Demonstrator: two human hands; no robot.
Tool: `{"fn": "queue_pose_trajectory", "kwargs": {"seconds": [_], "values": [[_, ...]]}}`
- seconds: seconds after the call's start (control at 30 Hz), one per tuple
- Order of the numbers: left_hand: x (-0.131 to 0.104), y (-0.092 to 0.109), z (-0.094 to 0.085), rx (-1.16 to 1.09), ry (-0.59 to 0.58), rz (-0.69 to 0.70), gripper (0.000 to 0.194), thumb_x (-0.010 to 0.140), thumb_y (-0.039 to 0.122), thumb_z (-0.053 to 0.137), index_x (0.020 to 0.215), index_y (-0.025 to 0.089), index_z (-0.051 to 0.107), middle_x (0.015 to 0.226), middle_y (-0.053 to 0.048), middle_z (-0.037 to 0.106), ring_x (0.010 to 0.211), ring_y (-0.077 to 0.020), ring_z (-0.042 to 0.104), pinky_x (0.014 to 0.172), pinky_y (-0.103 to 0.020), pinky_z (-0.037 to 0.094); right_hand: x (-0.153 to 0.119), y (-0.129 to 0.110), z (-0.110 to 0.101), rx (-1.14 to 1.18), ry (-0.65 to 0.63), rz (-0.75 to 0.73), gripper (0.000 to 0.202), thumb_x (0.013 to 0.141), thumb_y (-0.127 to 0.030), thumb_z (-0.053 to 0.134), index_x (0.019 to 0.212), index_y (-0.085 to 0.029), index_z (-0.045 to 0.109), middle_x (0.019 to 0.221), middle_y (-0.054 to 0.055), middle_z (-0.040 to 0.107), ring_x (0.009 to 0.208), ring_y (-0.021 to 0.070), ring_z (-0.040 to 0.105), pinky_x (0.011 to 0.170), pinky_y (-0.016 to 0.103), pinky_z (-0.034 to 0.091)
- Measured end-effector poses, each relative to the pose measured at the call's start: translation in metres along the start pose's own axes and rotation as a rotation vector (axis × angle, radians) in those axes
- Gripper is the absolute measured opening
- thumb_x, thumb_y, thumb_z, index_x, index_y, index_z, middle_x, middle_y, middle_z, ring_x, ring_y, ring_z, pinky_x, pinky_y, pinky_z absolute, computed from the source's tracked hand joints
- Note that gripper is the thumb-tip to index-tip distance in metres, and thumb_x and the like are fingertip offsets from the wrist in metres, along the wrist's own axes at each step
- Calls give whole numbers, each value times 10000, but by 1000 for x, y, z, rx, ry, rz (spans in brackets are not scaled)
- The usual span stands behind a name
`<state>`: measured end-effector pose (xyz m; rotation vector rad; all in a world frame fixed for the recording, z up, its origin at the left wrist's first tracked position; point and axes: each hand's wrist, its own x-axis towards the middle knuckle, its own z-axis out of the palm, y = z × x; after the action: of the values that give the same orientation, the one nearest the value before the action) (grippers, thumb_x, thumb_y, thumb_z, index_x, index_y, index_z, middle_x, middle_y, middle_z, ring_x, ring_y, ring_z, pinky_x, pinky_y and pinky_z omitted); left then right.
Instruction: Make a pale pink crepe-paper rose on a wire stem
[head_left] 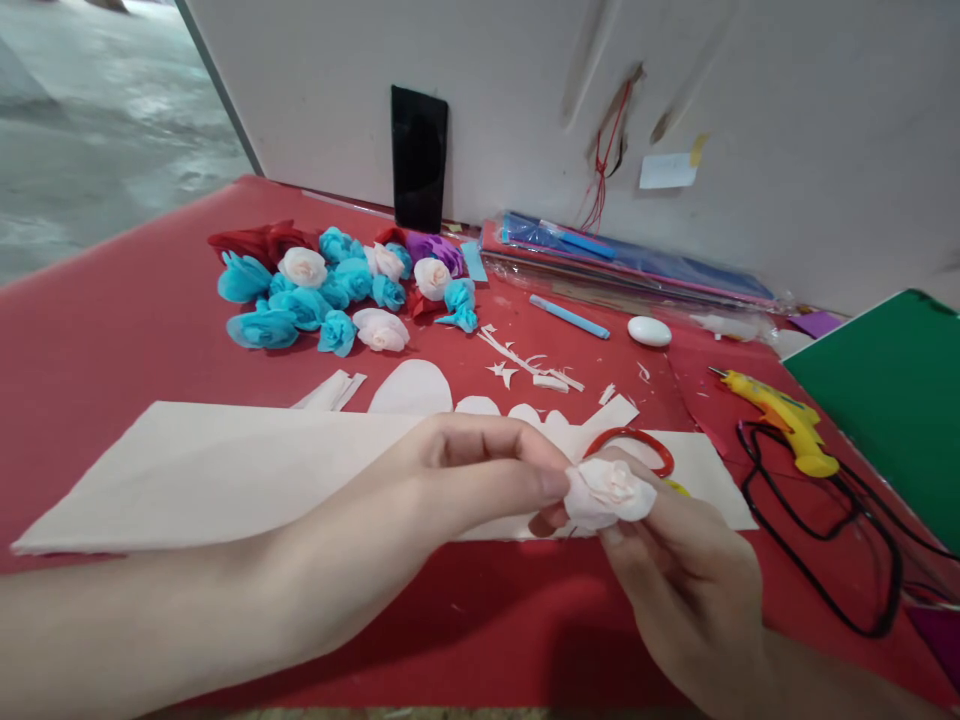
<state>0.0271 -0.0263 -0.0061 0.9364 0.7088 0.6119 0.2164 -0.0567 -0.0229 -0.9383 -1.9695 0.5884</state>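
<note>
A small white paper rose (pixel 611 492) is held between both hands, right of centre. The thumb and fingers of my left hand (pixel 480 470) pinch its left edge. My right hand (pixel 694 580) grips it from below and the right, with the fingertips partly hidden behind the flower. Under the hands lies a long sheet of white paper (pixel 217 470). Red-handled scissors (pixel 660 450) rest on the sheet, mostly hidden behind the rose and right hand. Rounded white paper petals (pixel 412 388) lie along the sheet's far edge.
Blue, white, red and purple paper flowers (pixel 296 305) are grouped at the back left. A black phone (pixel 418 160) leans on the wall. A yellow glue gun (pixel 784 415) with a black cord lies right, near a green board (pixel 892 400). Paper scraps (pixel 525 360) and a blue pen (pixel 570 316) lie mid-table.
</note>
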Motion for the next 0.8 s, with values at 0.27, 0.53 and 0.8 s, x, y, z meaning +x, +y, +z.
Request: {"fn": "queue_pose_trajectory", "kwargs": {"seconds": [0.27, 0.53, 0.8], "values": [[1, -5, -3, 80, -53, 137, 190, 955, 277, 499, 806, 225, 605, 721, 29, 633, 785, -138, 619, 771, -241, 499, 0, -7, 3, 252, -1, 209, 236, 934, -101, 512, 786, -191, 672, 738, -8, 752, 672, 105, 690, 657, 169, 545], [2, 1, -10, 997, 183, 979, 209, 834, 98, 638, 954, 248, 556, 921, 47, 661, 893, -108, 577, 966, -239, 388, -3, -11, 8, 654, -62, 414, 252, 992, -267, 528, 806, -180, 673, 632, 22, 762, 614, 155, 733, 667, 277, 622], [-12, 4, -23, 1451, 195, 1097, 310, 777, 101, 641, 930, 370, 662, 774, 134, 755, 778, -157, 637, 1221, -336, 133, -5, -16, 8, 617, -122, 403, 331, 1001, -370, 523, 775, -193, 687, 567, 10, 695, 593, 160, 696, 582, 271, 604]]}}
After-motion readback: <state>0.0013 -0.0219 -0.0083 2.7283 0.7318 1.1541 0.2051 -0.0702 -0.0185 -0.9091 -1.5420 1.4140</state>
